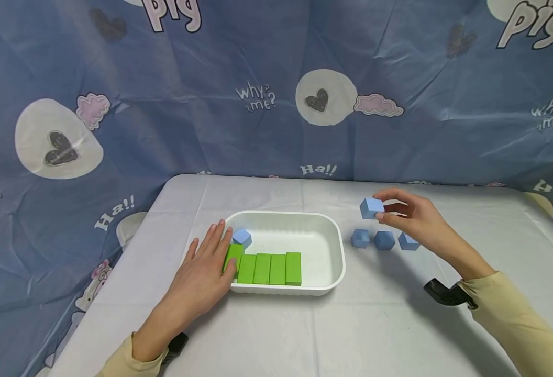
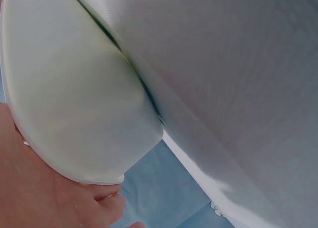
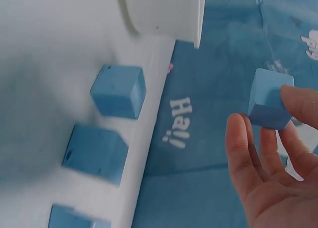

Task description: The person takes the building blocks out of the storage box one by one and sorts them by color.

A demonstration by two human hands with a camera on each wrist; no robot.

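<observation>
My right hand [image 1: 415,217] pinches a light blue cube [image 1: 369,208] between thumb and fingertips, raised above the right side of the table. The same cube [image 3: 268,99] shows at the fingertips in the right wrist view. Below it, three more blue cubes [image 1: 384,240] stand in a row on the cloth. With fingers stretched out, my left hand [image 1: 203,272] rests on the left end of a white tray [image 1: 321,246], its thumb beside the leftmost green block. Several green blocks [image 1: 262,268] line the tray's near side. One blue cube [image 1: 242,237] sits in its far left part, partly hidden.
A white cloth [image 1: 276,335] covers the table. Behind it hangs a blue printed curtain [image 1: 276,141], which also runs down the left side. A black strap [image 1: 448,293] sticks out at the right wrist, and another dark strap [image 1: 176,345] sits at the left.
</observation>
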